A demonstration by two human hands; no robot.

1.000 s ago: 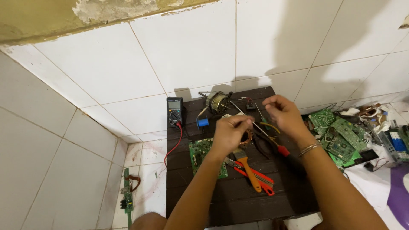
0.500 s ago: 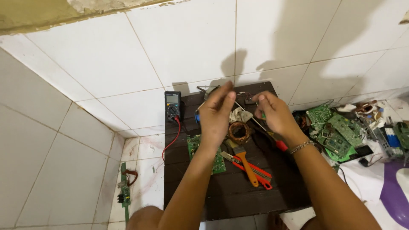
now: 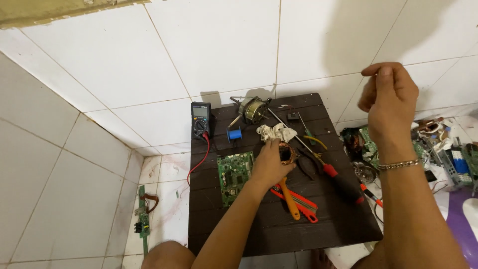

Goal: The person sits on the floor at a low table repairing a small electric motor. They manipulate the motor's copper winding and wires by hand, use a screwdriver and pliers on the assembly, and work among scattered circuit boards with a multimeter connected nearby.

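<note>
Since the earlier frame, our right hand (image 3: 390, 99) has lifted off the board and now hangs raised in front of the white wall tiles, while our left hand (image 3: 271, 162) has dropped back down onto the work.

Left hand: fingers closed around a copper wire coil (image 3: 286, 153), pinning it against the dark wooden board (image 3: 279, 224). The coil sits at the centre of the board, just below a crumpled white rag (image 3: 275, 132) that the fingertips touch.

Right hand: fingers loosely curled, thumb and forefinger tips brought together; whether anything is pinched between them cannot be determined. A metal bracelet (image 3: 398, 164) circles the wrist.

Around the left hand, on the board:
- Green circuit board (image 3: 234, 175), just left of the hand.
- Orange-handled tool (image 3: 289, 199) and a red-and-black utility knife (image 3: 298, 200), crossing below the hand.
- Long red-handled screwdriver (image 3: 326, 167), lying diagonally to the right.
- Small blue spool (image 3: 234, 133), near the rag.
- Digital multimeter (image 3: 200, 120) at the far left corner, its red lead (image 3: 198, 162) trailing off the board edge.
- Small electric motor (image 3: 254, 109) at the far edge.

Off the board, to the right, a pile of green circuit boards and parts (image 3: 428, 144) covers the floor. To the left, a narrow green board strip (image 3: 143, 219) lies on the tiled floor.
</note>
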